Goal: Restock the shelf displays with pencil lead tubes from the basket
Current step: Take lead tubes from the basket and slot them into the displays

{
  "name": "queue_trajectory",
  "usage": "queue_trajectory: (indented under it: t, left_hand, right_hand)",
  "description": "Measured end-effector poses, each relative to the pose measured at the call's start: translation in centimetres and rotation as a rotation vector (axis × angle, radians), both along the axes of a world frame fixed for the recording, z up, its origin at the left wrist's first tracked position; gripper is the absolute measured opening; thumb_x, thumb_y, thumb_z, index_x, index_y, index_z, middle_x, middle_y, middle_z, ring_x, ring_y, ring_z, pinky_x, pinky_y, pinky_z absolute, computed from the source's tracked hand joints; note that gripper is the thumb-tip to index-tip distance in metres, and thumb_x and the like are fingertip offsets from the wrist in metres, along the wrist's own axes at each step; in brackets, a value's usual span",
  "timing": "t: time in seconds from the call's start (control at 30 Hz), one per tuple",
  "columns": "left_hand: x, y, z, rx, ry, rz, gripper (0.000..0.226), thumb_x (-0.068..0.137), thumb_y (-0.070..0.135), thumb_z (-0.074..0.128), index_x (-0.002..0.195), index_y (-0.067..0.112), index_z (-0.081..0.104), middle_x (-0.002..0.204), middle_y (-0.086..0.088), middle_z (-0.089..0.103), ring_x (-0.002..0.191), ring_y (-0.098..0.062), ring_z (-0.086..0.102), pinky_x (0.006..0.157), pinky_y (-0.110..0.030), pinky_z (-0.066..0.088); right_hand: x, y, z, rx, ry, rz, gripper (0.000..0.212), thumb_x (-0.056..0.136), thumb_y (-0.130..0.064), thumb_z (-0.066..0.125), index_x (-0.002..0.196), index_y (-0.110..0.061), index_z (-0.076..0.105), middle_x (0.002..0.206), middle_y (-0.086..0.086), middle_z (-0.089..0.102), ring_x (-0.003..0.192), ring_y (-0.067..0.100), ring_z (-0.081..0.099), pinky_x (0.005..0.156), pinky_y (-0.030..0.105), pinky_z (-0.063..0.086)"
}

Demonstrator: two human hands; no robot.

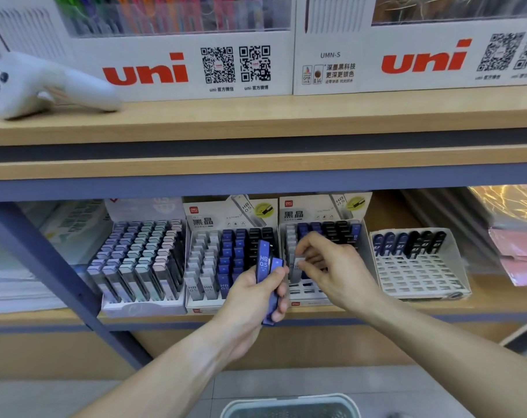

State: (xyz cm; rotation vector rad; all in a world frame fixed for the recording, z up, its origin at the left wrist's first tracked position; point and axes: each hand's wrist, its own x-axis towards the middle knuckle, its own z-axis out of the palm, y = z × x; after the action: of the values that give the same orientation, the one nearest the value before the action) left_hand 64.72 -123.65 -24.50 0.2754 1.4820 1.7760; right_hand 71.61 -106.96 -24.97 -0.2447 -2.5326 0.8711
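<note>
Above the basket [289, 407], my left hand [250, 297] grips spare blue tubes [266, 277] while my right hand's [325, 267] fingers [305, 247] pinch an upright grey tube [295, 268] directly over the display box's [322, 257] front slots.

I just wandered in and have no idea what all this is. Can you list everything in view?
Blue lead tubes: a few, blue, marked HB 0.5, gripped in the left hand.
Grey lead tube: one, grey, pinched by the right hand over the second black-crystal box.
Display boxes: four on the lower shelf; pastel box far left, two white boxes with grey, blue and black tubes, mostly unfilled grid tray on the right.
Pen display cases: two, white with red uni logos, upper shelf.
White gadget: one, upper shelf, left.
Basket: one, pale, bottom edge.
Pink packs: stack, far right.
Left hand: holds blue tubes.
Right hand: pinches grey tube.
</note>
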Motion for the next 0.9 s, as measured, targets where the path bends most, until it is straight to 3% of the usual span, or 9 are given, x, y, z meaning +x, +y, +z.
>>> queue_trajectory:
  t: [0.17,0.3,0.47,0.53,0.67,0.77,0.9]
  left_hand:
    - [0.0,-0.3,0.2,0.038,-0.048,-0.006,0.029,0.106,0.020,0.053,0.127,0.000,0.055,0.068,-0.003,0.052,0.055,-0.017,0.049,0.047,-0.025,0.041]
    - [0.0,-0.4,0.3,0.045,-0.094,-0.028,0.027,0.105,0.028,0.056,0.126,0.011,0.060,0.071,-0.006,0.056,0.060,-0.022,0.057,0.055,-0.032,0.051]
    - [0.3,-0.5,0.3,0.055,-0.085,-0.048,0.027,0.104,0.031,0.056,0.125,0.014,0.058,0.072,-0.007,0.057,0.059,-0.023,0.057,0.056,-0.033,0.049]
    - [0.3,-0.4,0.0,0.056,-0.081,-0.057,0.027,0.103,0.030,0.058,0.121,0.009,0.056,0.070,-0.006,0.055,0.055,-0.019,0.050,0.049,-0.028,0.042]
    - [0.4,-0.3,-0.3,0.089,-0.065,-0.115,0.014,0.104,0.021,0.055,0.111,0.009,0.053,0.070,-0.004,0.052,0.052,-0.014,0.040,0.046,-0.023,0.029]
    - [0.8,-0.3,-0.6,0.092,-0.041,-0.153,0.019,0.105,0.019,0.053,0.116,0.004,0.056,0.071,-0.006,0.054,0.053,-0.015,0.045,0.047,-0.024,0.032]
    - [1.2,-0.2,-0.6,0.060,-0.048,-0.141,0.032,0.105,0.023,0.053,0.125,0.000,0.059,0.081,-0.016,0.068,0.063,-0.025,0.065,0.054,-0.028,0.051]
  right_hand:
    - [-0.4,0.2,-0.5,0.042,-0.021,0.012,0.021,0.091,-0.014,0.073,0.100,-0.029,0.060,0.083,-0.012,0.068,0.080,0.004,0.067,0.076,0.031,0.058]
    - [-0.8,0.4,-0.7,0.133,0.030,-0.033,0.020,0.091,-0.015,0.072,0.107,-0.026,0.072,0.097,-0.011,0.063,0.083,0.006,0.064,0.077,0.028,0.055]
    - [-0.7,-0.1,-0.6,0.238,-0.089,-0.066,0.028,0.091,-0.014,0.068,0.115,-0.025,0.074,0.100,-0.008,0.057,0.086,0.014,0.062,0.076,0.036,0.054]
    - [-0.5,-0.8,0.0,0.097,-0.042,-0.104,0.021,0.093,-0.019,0.068,0.112,-0.027,0.073,0.094,-0.012,0.062,0.080,0.007,0.062,0.074,0.028,0.054]
    - [0.1,-1.9,1.8,-0.642,-0.072,-0.044,0.011,0.093,-0.017,0.072,0.103,-0.019,0.073,0.088,0.009,0.074,0.072,0.008,0.068,0.064,0.020,0.054]
    - [0.9,-1.8,2.2,-0.771,-0.132,-0.011,0.014,0.088,-0.008,0.077,0.101,-0.009,0.074,0.092,0.018,0.075,0.072,0.012,0.070,0.066,0.020,0.056]
    - [1.1,-0.8,2.3,-0.874,-0.069,-0.075,0.014,0.086,-0.002,0.077,0.100,-0.005,0.075,0.093,0.019,0.076,0.078,0.024,0.074,0.072,0.025,0.060]
